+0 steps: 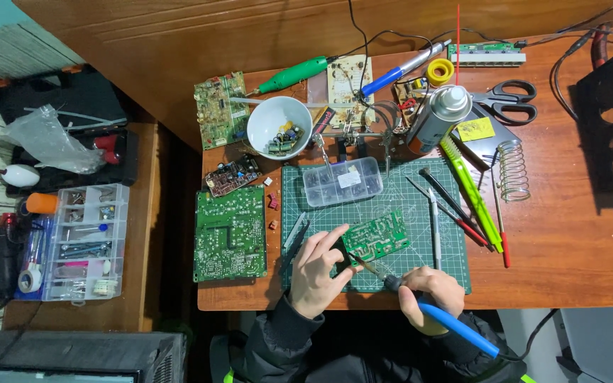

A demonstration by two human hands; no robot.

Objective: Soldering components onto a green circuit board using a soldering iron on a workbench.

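Observation:
My left hand (318,268) grips the near left corner of a small green circuit board (377,237) that lies on the green cutting mat (399,195). My right hand (431,294) is closed around a blue-handled soldering iron (455,328). Its metal tip reaches up-left to the board's near edge, just beside my left thumb. Both hands are at the near edge of the wooden table (569,241).
A larger green circuit board (230,234) lies left of the mat. Behind it are a clear parts box (343,181), a white bowl of components (279,128), a spray can (438,117), scissors (509,99) and a coiled iron stand (512,170). Probes and tweezers (462,206) lie right.

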